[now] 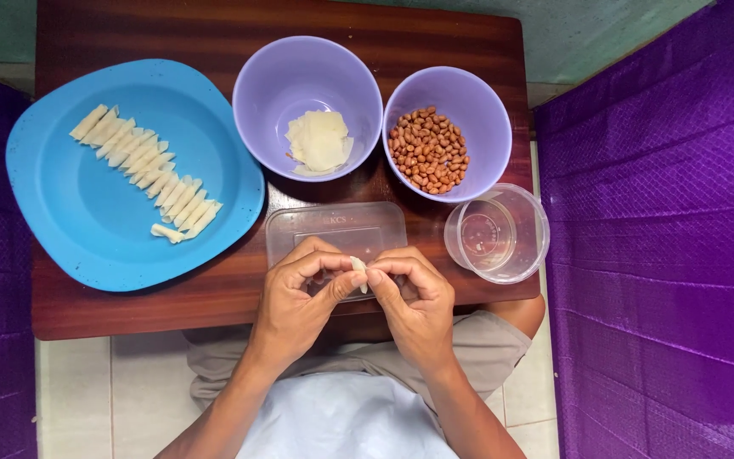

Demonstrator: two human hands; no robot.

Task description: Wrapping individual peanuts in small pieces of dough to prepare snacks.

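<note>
Pinched between left hand point(295, 293) and right hand point(414, 293) over the clear lid point(333, 229), the small wrapper roll point(358, 272) could unroll if either grip slackens, spilling filling toward the blue plate point(70, 229) at nine o'clock

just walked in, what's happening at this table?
A person's left hand and right hand pinch a small pale wrapper piece between them over a clear flat lid. A row of finished rolls lies on the blue plate. Two purple bowls hold wrapper sheets and peanuts.
</note>
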